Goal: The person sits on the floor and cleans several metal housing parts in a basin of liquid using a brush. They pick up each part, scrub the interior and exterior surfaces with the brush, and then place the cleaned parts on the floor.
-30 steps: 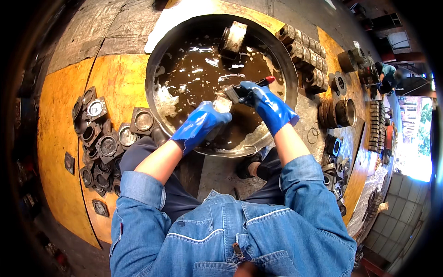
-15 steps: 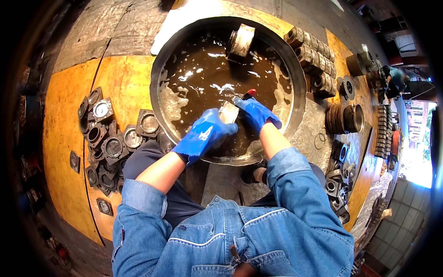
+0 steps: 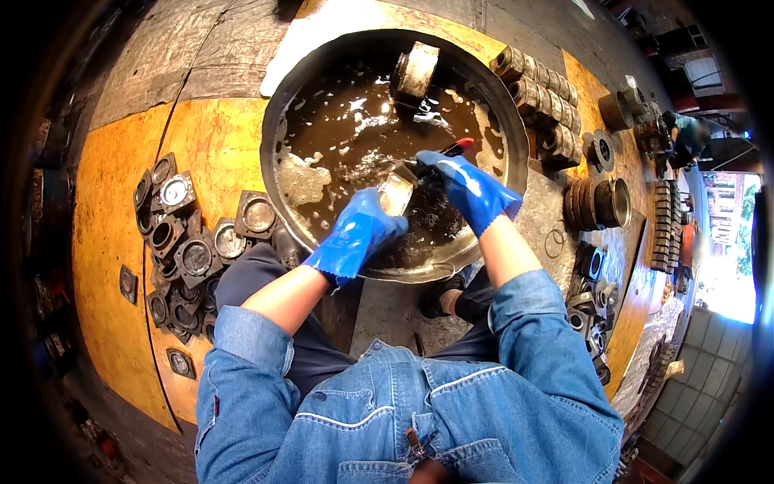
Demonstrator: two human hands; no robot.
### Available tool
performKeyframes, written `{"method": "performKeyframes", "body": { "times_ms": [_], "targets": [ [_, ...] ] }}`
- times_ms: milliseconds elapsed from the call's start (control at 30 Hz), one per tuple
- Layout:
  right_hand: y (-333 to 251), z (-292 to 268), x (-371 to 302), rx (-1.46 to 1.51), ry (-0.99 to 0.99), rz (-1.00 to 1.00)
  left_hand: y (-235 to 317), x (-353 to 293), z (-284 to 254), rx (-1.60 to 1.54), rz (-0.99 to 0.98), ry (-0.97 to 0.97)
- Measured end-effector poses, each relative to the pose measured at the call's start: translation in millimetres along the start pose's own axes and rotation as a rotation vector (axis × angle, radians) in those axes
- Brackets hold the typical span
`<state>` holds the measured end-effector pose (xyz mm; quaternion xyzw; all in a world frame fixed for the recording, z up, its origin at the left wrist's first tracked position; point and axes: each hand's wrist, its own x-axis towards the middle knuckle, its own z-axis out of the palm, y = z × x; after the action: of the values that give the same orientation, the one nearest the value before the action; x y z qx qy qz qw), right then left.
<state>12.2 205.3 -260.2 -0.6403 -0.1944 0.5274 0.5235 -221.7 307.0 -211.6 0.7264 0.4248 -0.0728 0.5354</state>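
Note:
Above the brown liquid in a wide round basin [image 3: 274, 202], my left hand [image 3: 359, 234], in a blue rubber glove, is closed around a shiny, squarish metal part [image 3: 395, 195]. My right hand [image 3: 472, 187], gloved the same way, grips a tool with a black handle and a red end [image 3: 459, 147]. Its dark working end is against or very close to the upper right of the metal part; its exact kind is hidden by the glove. A larger metal housing [image 3: 417, 71] with a pale flat face stands in the liquid at the basin's far side.
Several square metal pieces with round openings [image 3: 196, 258] lie heaped on the yellow boards at left. Rows of rounded metal parts [image 3: 536, 101] are stacked beyond the basin's right rim. Metal rings [image 3: 597, 203] and more parts stand farther right. Another person [image 3: 689, 141] is at the far right.
My right hand has moved slightly up and right with the tool, showing more of its dark end. The metal part is tilted more upright in my left hand, and the liquid ripples.

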Motion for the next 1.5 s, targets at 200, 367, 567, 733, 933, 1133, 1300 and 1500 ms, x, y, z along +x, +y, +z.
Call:
{"method": "performKeyframes", "body": {
  "times_ms": [200,367,567,733,933,1133,1300,1500],
  "targets": [
    [-34.6,54.3,-19.7,-0.157,0.069,0.355,-23.2,15.0,17.8,-0.051,0.053,0.019],
    [41.7,21.0,15.4,-0.396,0.142,0.309,-14.5,21.6,26.8,-0.085,0.019,0.04],
    [-39.0,53.1,-54.1,-0.42,0.291,0.317,0.2,30.4,6.2,-0.424,-0.111,-0.074],
    [-19.0,15.6,-59.2,-0.073,0.225,-0.066,-37.7,56.0,10.9,-0.634,0.314,0.028],
    [-63.7,78.8,-61.5,-0.13,0.15,-0.148,-62.0,57.4,-30.6,-0.719,0.039,0.096],
    [-63.8,83.6,-62.6,-0.529,0.074,-0.223,-26.9,12.9,-56.6,-0.72,-0.064,0.021],
    [-73.9,94.6,-59.0,-0.341,0.283,-0.016,-24.5,-8.0,-68.5,-0.833,0.0,0.046],
    [-78.2,128.4,-33.3,-0.393,0.112,-0.242,-58.8,17.2,-63.7,-0.899,0.028,0.047]
  ]
}}
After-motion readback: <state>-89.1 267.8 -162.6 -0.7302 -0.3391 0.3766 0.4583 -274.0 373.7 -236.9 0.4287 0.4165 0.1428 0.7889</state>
